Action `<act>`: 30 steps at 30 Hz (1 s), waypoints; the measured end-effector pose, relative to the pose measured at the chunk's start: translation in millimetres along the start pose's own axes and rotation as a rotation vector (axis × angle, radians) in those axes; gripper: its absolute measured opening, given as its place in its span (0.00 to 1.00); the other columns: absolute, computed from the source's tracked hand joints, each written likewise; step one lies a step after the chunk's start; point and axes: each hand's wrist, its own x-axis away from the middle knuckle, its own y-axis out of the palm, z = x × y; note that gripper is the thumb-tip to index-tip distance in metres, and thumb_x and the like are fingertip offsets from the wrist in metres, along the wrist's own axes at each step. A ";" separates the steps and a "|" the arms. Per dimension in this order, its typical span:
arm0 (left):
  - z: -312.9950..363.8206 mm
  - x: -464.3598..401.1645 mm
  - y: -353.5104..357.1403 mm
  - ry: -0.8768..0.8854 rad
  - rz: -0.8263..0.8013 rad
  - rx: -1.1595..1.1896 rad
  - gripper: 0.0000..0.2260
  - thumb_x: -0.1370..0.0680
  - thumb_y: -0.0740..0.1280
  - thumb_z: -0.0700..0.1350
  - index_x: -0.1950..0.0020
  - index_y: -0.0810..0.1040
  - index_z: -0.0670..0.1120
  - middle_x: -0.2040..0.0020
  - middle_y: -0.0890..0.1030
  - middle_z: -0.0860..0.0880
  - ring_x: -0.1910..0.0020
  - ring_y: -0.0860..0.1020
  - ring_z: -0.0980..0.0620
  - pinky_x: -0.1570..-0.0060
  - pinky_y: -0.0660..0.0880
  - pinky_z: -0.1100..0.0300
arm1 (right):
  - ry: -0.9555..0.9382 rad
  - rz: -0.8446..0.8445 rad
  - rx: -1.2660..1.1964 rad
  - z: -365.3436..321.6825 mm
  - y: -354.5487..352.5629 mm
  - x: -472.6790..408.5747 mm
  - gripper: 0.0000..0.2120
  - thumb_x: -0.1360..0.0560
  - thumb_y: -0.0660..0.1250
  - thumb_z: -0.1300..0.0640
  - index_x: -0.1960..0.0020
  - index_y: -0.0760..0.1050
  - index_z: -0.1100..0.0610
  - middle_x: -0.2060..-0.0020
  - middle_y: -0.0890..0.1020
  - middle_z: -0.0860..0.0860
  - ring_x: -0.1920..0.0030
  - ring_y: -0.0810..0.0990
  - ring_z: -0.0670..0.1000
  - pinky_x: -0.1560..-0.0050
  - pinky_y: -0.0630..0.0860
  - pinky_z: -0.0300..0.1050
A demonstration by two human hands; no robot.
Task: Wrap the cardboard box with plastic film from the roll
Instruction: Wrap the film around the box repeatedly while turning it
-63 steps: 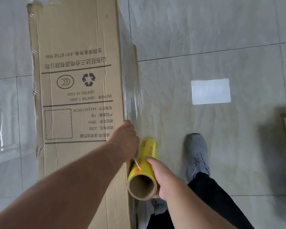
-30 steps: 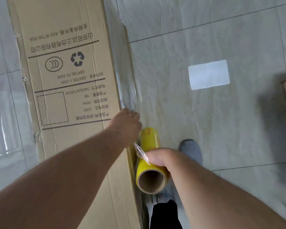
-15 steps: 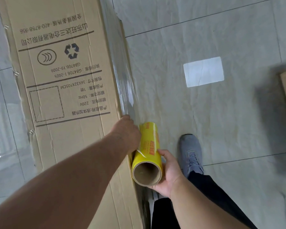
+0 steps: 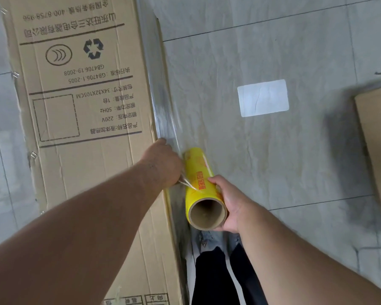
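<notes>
Indoor packing or storage space, glossy grey tiled floor (image 4: pixel 273 161), printed appliance carton (image 4: pixel 81 106) at left, second carton (image 4: pixel 376 150) at right edge

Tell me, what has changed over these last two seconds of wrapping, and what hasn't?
The right hand shifted its grip on the yellow roll: a second ago it lay over the top, now it cups the roll's open end from the right side. The left hand stayed at the cardboard box edge, holding the film. The box and the white label on the floor lie as before.

Bare forearms, black trousers (image 4: pixel 216 280), grey lace-up shoes (image 4: pixel 207 237).
</notes>
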 end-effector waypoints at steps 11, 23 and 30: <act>5.7 -3.9 7.3 -0.032 0.019 -0.042 0.12 0.23 0.64 0.46 0.41 0.80 0.52 0.42 0.82 0.50 0.40 0.77 0.49 0.35 0.66 0.51 | -0.100 0.226 0.768 30.4 21.6 -7.7 0.39 0.40 0.74 0.35 0.35 0.72 0.54 0.41 0.80 0.56 0.44 0.81 0.59 0.44 0.78 0.47; 39.1 4.4 32.3 0.100 0.013 -0.034 0.12 0.17 0.58 0.53 0.47 0.81 0.53 0.47 0.83 0.53 0.45 0.79 0.48 0.43 0.65 0.51 | 0.062 0.128 0.298 60.5 17.6 -42.4 0.49 0.50 0.71 0.21 0.35 0.76 0.47 0.47 0.85 0.55 0.51 0.86 0.61 0.51 0.83 0.64; 38.3 2.6 30.1 0.060 -0.012 -0.018 0.14 0.16 0.58 0.56 0.45 0.81 0.53 0.46 0.83 0.52 0.44 0.79 0.48 0.41 0.66 0.51 | 0.275 -0.237 -0.241 82.3 10.9 -45.1 0.42 0.36 0.79 0.30 0.31 0.76 0.54 0.45 0.87 0.64 0.47 0.87 0.67 0.39 0.77 0.73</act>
